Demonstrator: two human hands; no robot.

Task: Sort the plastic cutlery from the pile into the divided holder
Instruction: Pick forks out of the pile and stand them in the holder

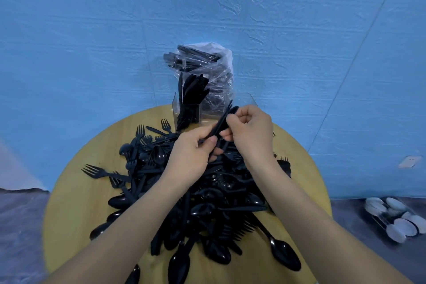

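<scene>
A big pile of black plastic forks, spoons and knives [202,193] covers the round wooden table [76,191]. At the table's far edge stands a clear divided holder [186,113]; its left compartment holds several black knives, and the right compartments look transparent. Both hands meet above the pile, just in front of the holder. My left hand [193,154] pinches the lower end of a few black cutlery pieces [224,120] bunched together. My right hand [250,132] grips the same bunch higher up, its tips pointing toward the holder.
Behind the holder a clear plastic bag [207,64] of more black cutlery leans on the blue wall. On the floor at the right lies a clear pack of white spoons [396,217]. Bare wood shows at the table's left and front edges.
</scene>
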